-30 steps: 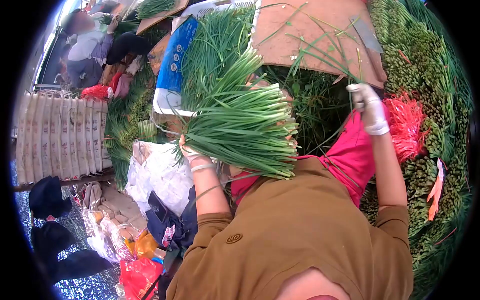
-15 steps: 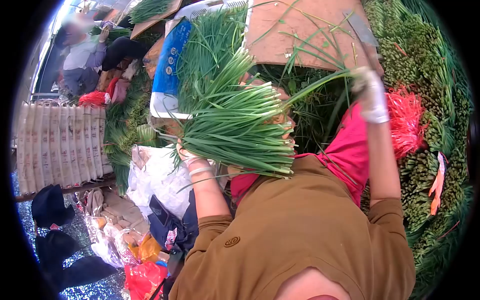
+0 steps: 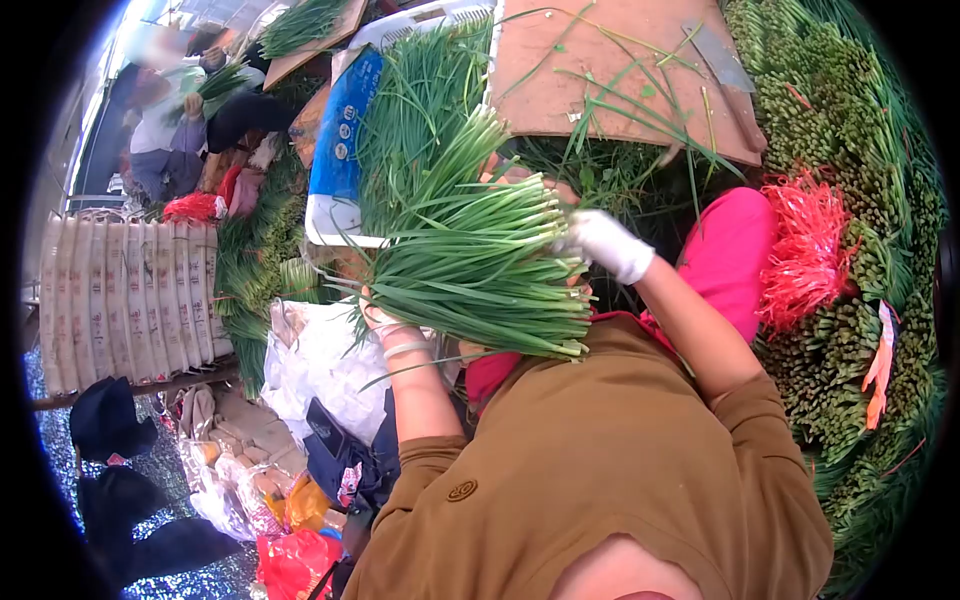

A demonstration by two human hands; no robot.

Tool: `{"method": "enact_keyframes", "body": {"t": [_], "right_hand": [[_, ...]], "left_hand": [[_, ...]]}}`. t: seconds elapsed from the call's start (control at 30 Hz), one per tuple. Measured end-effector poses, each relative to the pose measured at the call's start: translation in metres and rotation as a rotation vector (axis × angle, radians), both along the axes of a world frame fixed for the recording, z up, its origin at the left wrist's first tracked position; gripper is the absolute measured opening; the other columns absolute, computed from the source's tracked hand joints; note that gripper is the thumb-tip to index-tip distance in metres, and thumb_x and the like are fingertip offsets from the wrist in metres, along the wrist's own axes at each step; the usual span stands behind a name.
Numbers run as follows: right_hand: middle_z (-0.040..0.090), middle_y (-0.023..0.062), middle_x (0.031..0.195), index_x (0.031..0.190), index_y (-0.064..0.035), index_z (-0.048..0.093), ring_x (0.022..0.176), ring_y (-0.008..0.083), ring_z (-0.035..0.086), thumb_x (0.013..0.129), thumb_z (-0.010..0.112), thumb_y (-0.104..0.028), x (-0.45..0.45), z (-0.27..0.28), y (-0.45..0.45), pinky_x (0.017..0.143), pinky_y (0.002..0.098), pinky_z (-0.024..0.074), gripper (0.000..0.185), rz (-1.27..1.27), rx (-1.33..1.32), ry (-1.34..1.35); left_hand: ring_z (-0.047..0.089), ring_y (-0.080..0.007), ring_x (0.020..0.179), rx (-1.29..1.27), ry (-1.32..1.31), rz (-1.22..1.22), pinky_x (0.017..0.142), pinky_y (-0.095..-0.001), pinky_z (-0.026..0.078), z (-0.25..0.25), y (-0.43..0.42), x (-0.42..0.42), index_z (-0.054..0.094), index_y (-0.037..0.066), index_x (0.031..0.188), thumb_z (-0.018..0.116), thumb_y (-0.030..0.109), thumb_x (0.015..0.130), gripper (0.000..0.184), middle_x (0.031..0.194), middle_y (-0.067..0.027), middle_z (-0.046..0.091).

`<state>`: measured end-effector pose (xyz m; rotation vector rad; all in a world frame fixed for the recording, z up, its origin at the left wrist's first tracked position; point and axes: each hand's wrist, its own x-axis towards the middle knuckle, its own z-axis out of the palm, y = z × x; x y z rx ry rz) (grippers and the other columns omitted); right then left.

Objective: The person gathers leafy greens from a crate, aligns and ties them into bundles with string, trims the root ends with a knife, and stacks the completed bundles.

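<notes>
A thick bunch of green stalks (image 3: 480, 270) lies across my lap, its pale cut ends toward the right. My left hand (image 3: 380, 318), in a white glove, is wrapped round the leafy left side of the bunch, fingers mostly under the leaves. At the white ends on the right is my gloved right hand (image 3: 605, 243); its fingers are bent against the stalks, and their tips are partly hidden. Beyond the bunch, more green stalks fill a white basket (image 3: 345, 222) with a blue panel.
A brown board (image 3: 620, 75) with loose stalks and a flat blade (image 3: 715, 55) lies ahead. Red plastic strips (image 3: 805, 250) and stacked bundles (image 3: 850, 130) are at right. White bags (image 3: 320, 365) lie at left; another person (image 3: 165, 130) sits at upper left.
My right hand has moved from the far right, by the board, leftward to the stalk ends. The few stalks it held half a second ago no longer stretch between it and the bunch.
</notes>
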<state>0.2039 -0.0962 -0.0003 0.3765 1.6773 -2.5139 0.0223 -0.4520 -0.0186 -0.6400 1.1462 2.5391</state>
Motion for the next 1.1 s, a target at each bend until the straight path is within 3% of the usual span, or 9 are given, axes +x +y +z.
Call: {"method": "enact_keyframes", "body": {"t": [0.1,0.23,0.3,0.37,0.47,0.6,0.77,0.83,1.1], "right_hand": [[0.059,-0.0011,0.066,0.087,-0.0091,0.059,0.044,0.0039,0.04,0.094,0.049,-0.017,0.013,0.038,0.065,0.04,0.0203,0.0331,0.014,-0.502,-0.462,-0.012],[0.042,-0.0062,0.053,0.076,-0.0065,0.06,0.043,0.0033,0.035,0.093,0.048,-0.019,0.036,0.027,0.104,0.041,0.018,0.028,0.025,-0.561,-0.12,0.025],[0.049,-0.0082,0.061,0.086,-0.0061,0.064,0.049,0.0028,0.039,0.091,0.053,-0.021,0.026,0.003,0.082,0.043,0.0186,0.0273,0.018,-0.181,-0.18,-0.199],[0.066,0.0024,0.101,0.123,-0.0078,0.058,0.076,0.0089,0.06,0.088,0.057,-0.025,0.016,0.019,0.028,0.062,0.0233,0.0474,0.039,-0.02,0.024,-0.254],[0.059,0.0077,0.123,0.129,-0.0027,0.053,0.101,0.0139,0.06,0.086,0.059,-0.012,-0.009,-0.014,-0.025,0.088,0.0288,0.0486,0.045,0.035,-0.308,0.061],[0.049,-0.0064,0.064,0.095,-0.0034,0.061,0.051,0.0055,0.044,0.088,0.058,-0.012,-0.02,0.028,0.016,0.045,0.0194,0.038,0.012,-0.327,-0.648,-0.054],[0.05,-0.0045,0.061,0.084,-0.0065,0.062,0.051,0.0073,0.044,0.092,0.056,-0.029,0.036,0.064,0.121,0.048,0.0211,0.0327,0.025,-0.622,-0.326,0.215],[0.054,-0.0029,0.062,0.083,-0.0067,0.062,0.053,0.0077,0.047,0.093,0.054,-0.033,0.048,0.065,0.132,0.048,0.0216,0.0339,0.029,-0.621,-0.23,-0.046],[0.059,-0.0051,0.069,0.087,-0.0095,0.062,0.055,0.0021,0.048,0.094,0.053,-0.024,0.036,0.1,0.206,0.046,0.016,0.0315,0.018,-0.857,0.151,-0.072]], "left_hand": [[0.056,-0.038,0.109,-0.062,-0.014,0.013,0.095,-0.0552,0.042,-0.006,0.001,0.001,0.061,0.007,0.118,0.041,0.049,0.085,0.057,0.121,-0.0166,0.06],[0.055,-0.0376,0.11,-0.017,0.032,-0.128,0.097,-0.0552,0.041,-0.025,-0.011,-0.003,0.06,0.007,0.122,0.039,0.051,0.086,0.06,0.123,-0.0168,0.059],[0.054,-0.0375,0.112,-0.053,0.066,-0.194,0.098,-0.055,0.04,-0.031,-0.012,-0.002,0.059,0.007,0.122,0.038,0.052,0.085,0.062,0.124,-0.0165,0.059],[0.053,-0.0376,0.114,-0.191,0.091,-0.151,0.099,-0.0551,0.039,-0.027,-0.007,0.004,0.058,0.008,0.124,0.038,0.054,0.086,0.063,0.126,-0.0163,0.058],[0.053,-0.0381,0.114,-0.187,0.054,-0.083,0.099,-0.0557,0.039,-0.018,-0.008,0.004,0.057,0.007,0.125,0.04,0.053,0.086,0.062,0.128,-0.0161,0.057],[0.054,-0.0384,0.113,0.099,-0.006,-0.156,0.097,-0.056,0.041,-0.035,-0.026,-0.01,0.057,0.008,0.125,0.042,0.052,0.086,0.06,0.128,-0.0156,0.057],[0.055,-0.0373,0.11,-0.152,0.139,-0.114,0.095,-0.0552,0.042,-0.037,-0.014,0.002,0.06,0.008,0.12,0.044,0.052,0.086,0.058,0.123,-0.0148,0.059],[0.057,-0.0371,0.107,-0.21,0.174,-0.088,0.094,-0.0543,0.043,-0.037,-0.011,0.004,0.061,0.009,0.117,0.045,0.052,0.086,0.056,0.12,-0.0147,0.061],[0.056,-0.0383,0.109,0.118,0.049,-0.156,0.095,-0.0544,0.042,-0.022,-0.011,0.002,0.061,0.006,0.119,0.044,0.05,0.085,0.058,0.121,-0.0158,0.061]]}}
